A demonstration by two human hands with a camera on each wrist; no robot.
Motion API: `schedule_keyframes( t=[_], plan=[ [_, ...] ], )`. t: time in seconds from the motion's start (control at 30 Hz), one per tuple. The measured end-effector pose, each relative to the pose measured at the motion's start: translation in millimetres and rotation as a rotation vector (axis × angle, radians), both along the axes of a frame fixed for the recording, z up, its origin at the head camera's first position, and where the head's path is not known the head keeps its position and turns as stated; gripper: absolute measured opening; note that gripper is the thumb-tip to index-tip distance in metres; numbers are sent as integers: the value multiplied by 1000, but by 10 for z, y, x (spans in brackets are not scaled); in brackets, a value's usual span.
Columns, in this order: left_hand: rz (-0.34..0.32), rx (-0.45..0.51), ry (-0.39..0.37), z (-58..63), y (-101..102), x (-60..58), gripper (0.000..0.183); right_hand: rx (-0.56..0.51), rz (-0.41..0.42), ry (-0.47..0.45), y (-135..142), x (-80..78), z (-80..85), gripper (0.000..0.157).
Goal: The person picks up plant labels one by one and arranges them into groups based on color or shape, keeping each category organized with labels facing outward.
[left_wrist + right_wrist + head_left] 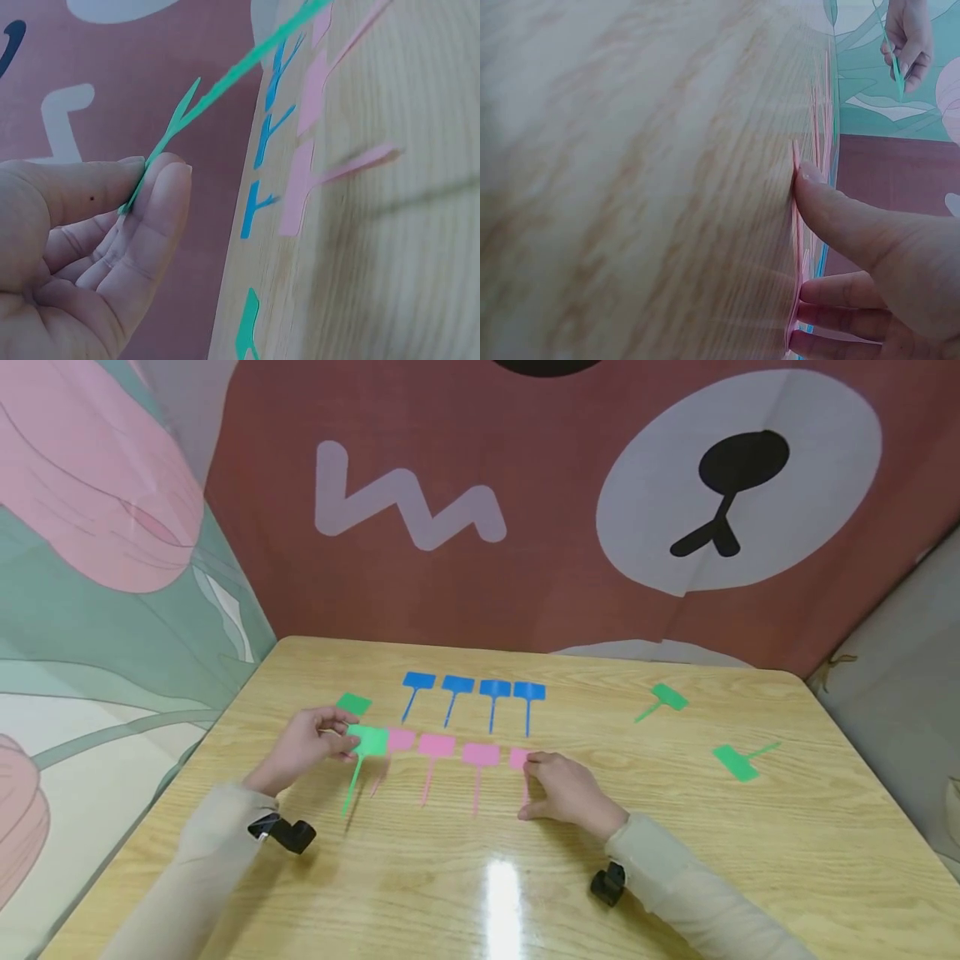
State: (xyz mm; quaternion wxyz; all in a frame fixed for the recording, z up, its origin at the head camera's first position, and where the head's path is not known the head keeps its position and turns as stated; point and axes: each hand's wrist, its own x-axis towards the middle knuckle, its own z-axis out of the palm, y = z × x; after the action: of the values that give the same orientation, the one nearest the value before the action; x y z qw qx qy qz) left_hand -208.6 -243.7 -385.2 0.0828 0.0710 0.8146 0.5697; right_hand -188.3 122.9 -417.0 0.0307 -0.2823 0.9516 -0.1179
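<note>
My left hand (303, 747) pinches a green T-shaped plant label (372, 741) by one end of its flat head, between thumb and fingers. Its thin stem points toward me, and the label is raised off the table in the left wrist view. With thumb and fingertips, my right hand (566, 789) touches the rightmost pink plant label (517, 758), which lies on the table. The thumb is near the stem's tip and the fingers are at the head, covering part of it. More pink labels (481, 754) lie in a row to its left.
Behind the pink row lies a row of several blue labels (457, 685). Another green label (354, 703) lies beyond my left hand, partly hidden. Two green labels (670, 697) (737, 763) lie apart on the right of the wooden table (405, 885). A printed curtain (547, 585) hangs behind.
</note>
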Motion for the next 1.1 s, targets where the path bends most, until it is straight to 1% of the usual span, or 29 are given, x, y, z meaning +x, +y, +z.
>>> schedule_keyframes(
  t=[0.1,0.23,0.43,0.5,0.6,0.67,0.83,0.9,0.97,1.1],
  plan=[
    [-7,31,-32,-11,12,66,35,2,-4,-3,2,-3,-7,39],
    [-15,45,-71,-25,9,169,35,3,-8,-10,-5,-6,-13,43],
    [-46,26,-114,-68,-32,308,32,9,-12,-9,-7,-2,-14,53],
    [-60,18,-135,-93,-47,343,31,8,-11,-8,-2,2,-9,52],
    [-88,14,-160,-134,-70,385,31,2,-10,-6,5,7,3,46],
    [-109,22,-173,-161,-86,406,30,1,-13,-7,7,8,6,46],
    [-146,35,-199,-216,-117,448,27,0,-16,-24,10,10,5,63],
    [-162,35,-207,-232,-125,462,25,0,-14,-26,12,14,2,67],
    [-183,34,-210,-246,-125,475,24,-2,-11,-24,13,15,-2,66],
    [-218,11,-199,-280,-112,495,22,-6,-11,-11,12,10,0,59]
  ],
)
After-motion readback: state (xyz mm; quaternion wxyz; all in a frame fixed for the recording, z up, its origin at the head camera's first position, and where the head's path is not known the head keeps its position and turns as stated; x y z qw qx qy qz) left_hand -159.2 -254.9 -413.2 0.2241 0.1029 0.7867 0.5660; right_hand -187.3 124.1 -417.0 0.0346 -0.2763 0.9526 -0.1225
